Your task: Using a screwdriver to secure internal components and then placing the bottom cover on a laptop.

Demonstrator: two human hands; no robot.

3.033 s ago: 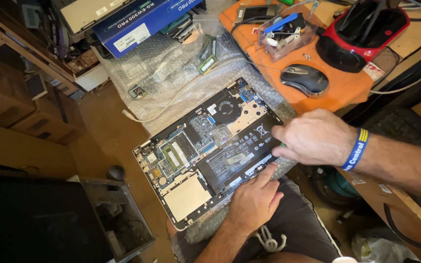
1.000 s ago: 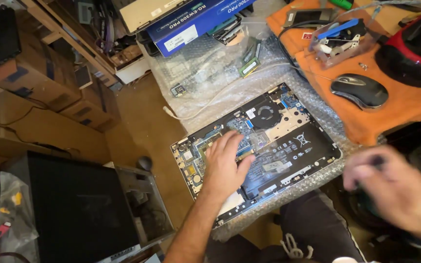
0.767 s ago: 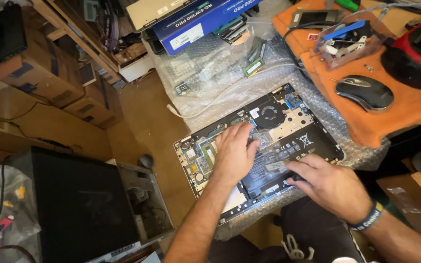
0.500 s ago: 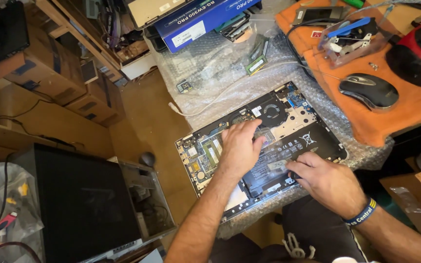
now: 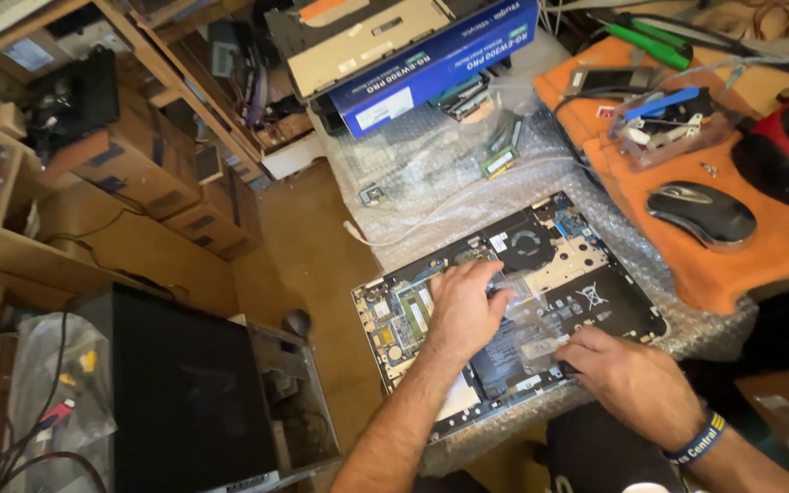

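Note:
An opened laptop (image 5: pixel 586 260) lies bottom-up on bubble wrap (image 5: pixel 431 173), its circuit board, fan and black battery exposed. My left hand (image 5: pixel 464 310) rests flat on the middle of the board, fingers pointing toward the fan. My right hand (image 5: pixel 621 374), with a blue wristband, presses on the black battery near the laptop's front edge; its fingertips touch the surface and hide what lies under them. Neither hand visibly holds a tool.
A grey mouse (image 5: pixel 700 212) sits on an orange cloth (image 5: pixel 778 251) to the right, beside a clear box of small tools (image 5: pixel 664 123). A blue carton (image 5: pixel 440 73) lies at the back. An open black computer case (image 5: pixel 203 393) stands on the floor at left, near cardboard boxes (image 5: pixel 139 169).
My right hand came in from the right and settled on the battery. My left hand stays on the board. The view shifted slightly.

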